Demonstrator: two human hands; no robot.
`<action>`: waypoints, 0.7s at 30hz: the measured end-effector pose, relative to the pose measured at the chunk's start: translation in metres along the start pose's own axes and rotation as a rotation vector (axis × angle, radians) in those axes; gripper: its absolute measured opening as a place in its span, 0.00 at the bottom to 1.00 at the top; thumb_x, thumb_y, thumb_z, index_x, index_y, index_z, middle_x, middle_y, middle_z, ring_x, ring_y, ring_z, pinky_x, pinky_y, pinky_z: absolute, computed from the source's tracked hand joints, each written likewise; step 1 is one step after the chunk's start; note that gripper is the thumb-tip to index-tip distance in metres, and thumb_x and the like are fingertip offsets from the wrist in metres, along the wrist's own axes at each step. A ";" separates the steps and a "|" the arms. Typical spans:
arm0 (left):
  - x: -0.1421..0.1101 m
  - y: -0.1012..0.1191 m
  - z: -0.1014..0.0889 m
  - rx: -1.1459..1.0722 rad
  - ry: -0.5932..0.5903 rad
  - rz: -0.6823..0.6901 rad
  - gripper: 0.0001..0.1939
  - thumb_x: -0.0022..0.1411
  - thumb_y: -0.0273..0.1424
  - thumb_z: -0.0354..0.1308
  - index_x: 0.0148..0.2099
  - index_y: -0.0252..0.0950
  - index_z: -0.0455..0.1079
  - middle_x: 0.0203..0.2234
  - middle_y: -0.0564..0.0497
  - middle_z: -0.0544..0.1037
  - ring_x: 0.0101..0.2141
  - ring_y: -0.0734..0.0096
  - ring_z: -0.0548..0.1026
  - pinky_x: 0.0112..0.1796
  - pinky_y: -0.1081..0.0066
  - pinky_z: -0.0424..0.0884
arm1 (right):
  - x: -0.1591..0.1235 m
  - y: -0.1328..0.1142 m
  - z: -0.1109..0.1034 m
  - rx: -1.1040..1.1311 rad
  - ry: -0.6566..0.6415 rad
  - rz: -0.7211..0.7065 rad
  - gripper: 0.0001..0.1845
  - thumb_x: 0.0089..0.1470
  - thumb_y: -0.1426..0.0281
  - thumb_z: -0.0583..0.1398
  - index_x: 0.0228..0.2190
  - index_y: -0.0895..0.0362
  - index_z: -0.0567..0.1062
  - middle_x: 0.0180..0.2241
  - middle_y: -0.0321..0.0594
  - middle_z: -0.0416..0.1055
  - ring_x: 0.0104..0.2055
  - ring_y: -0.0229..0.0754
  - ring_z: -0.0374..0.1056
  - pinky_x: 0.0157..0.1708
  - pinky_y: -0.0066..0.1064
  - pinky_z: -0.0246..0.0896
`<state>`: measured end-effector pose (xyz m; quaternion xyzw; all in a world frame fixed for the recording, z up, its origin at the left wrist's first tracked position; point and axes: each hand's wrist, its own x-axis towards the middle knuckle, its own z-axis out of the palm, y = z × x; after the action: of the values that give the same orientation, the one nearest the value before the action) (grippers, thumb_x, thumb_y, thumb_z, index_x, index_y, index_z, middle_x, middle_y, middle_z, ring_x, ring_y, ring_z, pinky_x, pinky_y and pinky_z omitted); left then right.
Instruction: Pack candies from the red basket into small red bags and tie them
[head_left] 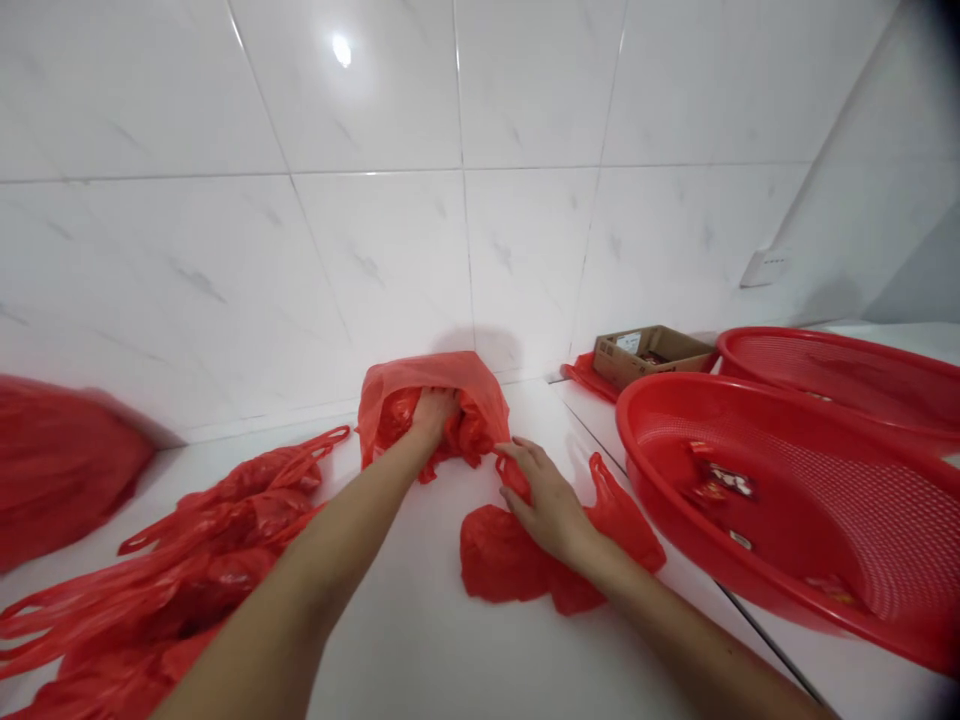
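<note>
My left hand (433, 412) is pushed into the mouth of a red plastic bag (427, 385) that stands against the tiled wall; its fingers are closed on the bag's crumpled plastic. My right hand (546, 503) rests on a second red plastic bag (517, 560) lying flat on the white counter, with thumb and fingers pinching one of its handles close to the first bag.
A heap of red plastic bags (172, 570) lies at the left, another red bundle (60, 465) beyond it. Two red mesh baskets (750, 490) (840, 375) sit at the right; the nearer holds a few small packets (724, 482). A cardboard box (649, 352) stands by the wall.
</note>
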<state>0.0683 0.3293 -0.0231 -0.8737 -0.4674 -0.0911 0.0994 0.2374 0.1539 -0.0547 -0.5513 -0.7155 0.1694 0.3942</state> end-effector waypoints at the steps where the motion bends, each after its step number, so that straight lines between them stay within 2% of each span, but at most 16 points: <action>1: -0.004 0.000 -0.007 0.025 -0.016 0.023 0.18 0.64 0.36 0.56 0.55 0.35 0.66 0.52 0.43 0.70 0.49 0.58 0.71 0.49 0.52 0.69 | -0.008 0.000 -0.007 -0.091 -0.027 -0.009 0.28 0.55 0.69 0.55 0.58 0.49 0.62 0.62 0.45 0.55 0.60 0.49 0.57 0.51 0.41 0.60; 2: -0.008 -0.001 -0.015 0.044 -0.034 0.051 0.18 0.64 0.36 0.56 0.54 0.34 0.67 0.52 0.43 0.70 0.50 0.57 0.70 0.50 0.51 0.68 | -0.016 0.000 -0.014 -0.167 -0.062 0.007 0.31 0.56 0.67 0.56 0.61 0.49 0.58 0.63 0.45 0.53 0.61 0.51 0.56 0.52 0.43 0.59; 3: -0.013 -0.002 -0.023 0.056 -0.056 0.082 0.17 0.64 0.37 0.57 0.52 0.34 0.68 0.52 0.43 0.70 0.51 0.57 0.69 0.50 0.51 0.67 | -0.024 0.000 -0.022 -0.224 -0.101 0.045 0.33 0.56 0.64 0.56 0.62 0.50 0.56 0.62 0.47 0.56 0.59 0.53 0.58 0.51 0.45 0.59; 5: -0.020 -0.005 -0.042 0.065 -0.099 0.142 0.17 0.62 0.37 0.58 0.49 0.33 0.70 0.51 0.43 0.71 0.52 0.56 0.69 0.50 0.52 0.65 | -0.041 -0.004 -0.036 -0.306 -0.184 0.134 0.36 0.56 0.58 0.57 0.63 0.54 0.56 0.53 0.51 0.67 0.53 0.56 0.64 0.49 0.47 0.59; 6: -0.024 -0.006 -0.051 0.062 -0.117 0.164 0.17 0.61 0.37 0.59 0.48 0.33 0.71 0.51 0.42 0.71 0.51 0.55 0.68 0.50 0.53 0.65 | -0.048 -0.006 -0.042 -0.337 -0.224 0.163 0.36 0.56 0.57 0.58 0.62 0.55 0.59 0.48 0.51 0.71 0.50 0.56 0.67 0.48 0.47 0.59; 8: -0.031 -0.004 -0.068 0.046 -0.136 0.191 0.17 0.58 0.37 0.60 0.48 0.34 0.72 0.52 0.41 0.71 0.51 0.53 0.68 0.50 0.56 0.64 | -0.062 -0.011 -0.050 -0.365 -0.285 0.173 0.29 0.55 0.58 0.59 0.55 0.57 0.68 0.42 0.49 0.74 0.45 0.54 0.69 0.46 0.44 0.60; 10: -0.041 0.004 -0.085 0.021 -0.128 0.191 0.18 0.56 0.37 0.61 0.48 0.34 0.73 0.52 0.40 0.71 0.52 0.50 0.67 0.52 0.56 0.61 | -0.075 -0.017 -0.053 -0.331 -0.290 0.125 0.17 0.56 0.64 0.59 0.46 0.56 0.74 0.39 0.45 0.75 0.42 0.49 0.70 0.44 0.39 0.60; 12: -0.056 0.019 -0.100 -0.016 -0.087 0.161 0.19 0.55 0.36 0.61 0.49 0.35 0.72 0.54 0.41 0.70 0.55 0.48 0.64 0.55 0.54 0.57 | -0.087 -0.023 -0.054 -0.270 -0.188 0.056 0.10 0.58 0.69 0.57 0.39 0.55 0.76 0.37 0.41 0.75 0.40 0.44 0.70 0.42 0.35 0.60; 15: -0.091 0.052 -0.117 -0.103 0.024 0.049 0.20 0.60 0.35 0.55 0.54 0.34 0.69 0.57 0.39 0.66 0.59 0.46 0.58 0.57 0.51 0.51 | -0.105 -0.032 -0.051 -0.201 0.070 -0.084 0.11 0.61 0.70 0.53 0.38 0.55 0.75 0.36 0.41 0.73 0.38 0.41 0.68 0.39 0.33 0.60; 17: -0.123 0.077 -0.123 -0.194 0.072 -0.043 0.20 0.62 0.36 0.53 0.54 0.34 0.69 0.56 0.38 0.67 0.58 0.45 0.60 0.56 0.51 0.54 | -0.117 -0.039 -0.047 -0.204 0.201 -0.181 0.12 0.62 0.70 0.52 0.39 0.55 0.76 0.36 0.42 0.73 0.38 0.41 0.66 0.38 0.34 0.60; 19: -0.161 0.099 -0.125 -0.326 0.053 -0.118 0.18 0.63 0.40 0.52 0.49 0.35 0.72 0.48 0.39 0.73 0.50 0.49 0.69 0.49 0.56 0.64 | -0.129 -0.045 -0.039 -0.256 0.280 -0.266 0.13 0.62 0.71 0.52 0.38 0.54 0.77 0.36 0.42 0.73 0.38 0.42 0.65 0.38 0.35 0.60; 21: -0.200 0.116 -0.122 -0.470 -0.008 -0.160 0.23 0.66 0.45 0.44 0.43 0.36 0.74 0.36 0.44 0.78 0.37 0.58 0.76 0.37 0.64 0.70 | -0.142 -0.053 -0.029 -0.332 0.326 -0.339 0.13 0.61 0.73 0.53 0.37 0.52 0.78 0.38 0.43 0.73 0.40 0.44 0.64 0.40 0.36 0.60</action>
<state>0.0479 0.0744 0.0337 -0.8333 -0.5016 -0.2013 -0.1162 0.2358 -0.0007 -0.0543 -0.5006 -0.7426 -0.1092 0.4313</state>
